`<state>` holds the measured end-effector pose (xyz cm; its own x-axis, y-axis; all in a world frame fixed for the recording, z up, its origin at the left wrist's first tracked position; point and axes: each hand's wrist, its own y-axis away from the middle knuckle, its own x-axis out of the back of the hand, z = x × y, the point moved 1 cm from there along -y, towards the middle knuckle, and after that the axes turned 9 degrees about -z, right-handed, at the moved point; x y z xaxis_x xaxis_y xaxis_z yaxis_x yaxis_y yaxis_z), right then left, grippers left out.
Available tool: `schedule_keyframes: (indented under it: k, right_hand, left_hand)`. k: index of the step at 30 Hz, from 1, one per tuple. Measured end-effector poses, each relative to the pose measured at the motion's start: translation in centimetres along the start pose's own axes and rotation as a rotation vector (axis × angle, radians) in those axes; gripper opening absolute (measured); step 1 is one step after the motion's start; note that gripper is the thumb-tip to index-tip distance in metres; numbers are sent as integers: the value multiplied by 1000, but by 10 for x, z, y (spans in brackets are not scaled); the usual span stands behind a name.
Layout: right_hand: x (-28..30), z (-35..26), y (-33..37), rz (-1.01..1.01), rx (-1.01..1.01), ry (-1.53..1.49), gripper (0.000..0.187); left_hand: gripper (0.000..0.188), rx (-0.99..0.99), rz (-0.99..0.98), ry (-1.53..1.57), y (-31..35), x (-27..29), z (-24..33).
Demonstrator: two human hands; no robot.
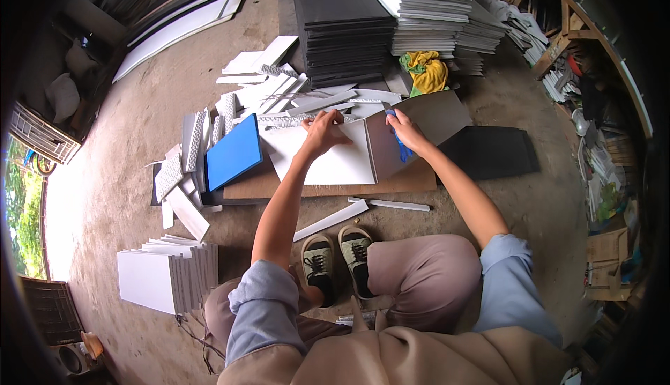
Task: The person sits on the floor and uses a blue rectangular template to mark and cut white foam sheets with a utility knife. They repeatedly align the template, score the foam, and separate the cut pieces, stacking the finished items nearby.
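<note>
Left fingers [331,115] touch a smooth white panel [338,166].

The person's left hand [324,134] reaches forward, fingers bent and spread and wrist slightly flexed. The right hand [406,132] is level with it, a little apart, its fingers curled in a grip. The bare left forearm [281,207] and right forearm [467,193] angle inward, elbows bent and wide apart.
</note>
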<state>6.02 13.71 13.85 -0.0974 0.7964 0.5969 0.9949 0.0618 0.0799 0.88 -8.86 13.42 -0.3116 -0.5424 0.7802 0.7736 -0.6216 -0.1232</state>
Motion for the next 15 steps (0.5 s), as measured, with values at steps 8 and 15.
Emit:
schedule_keyframes:
  k: [8, 15]
  right_hand:
    - [52, -18, 34, 173, -459, -461, 42]
    - [32, 5, 30, 503, -321, -361, 48]
  left_hand:
    - [39, -395, 105, -240, 10, 12, 95]
    - [38, -314, 137, -261, 37, 21, 111]
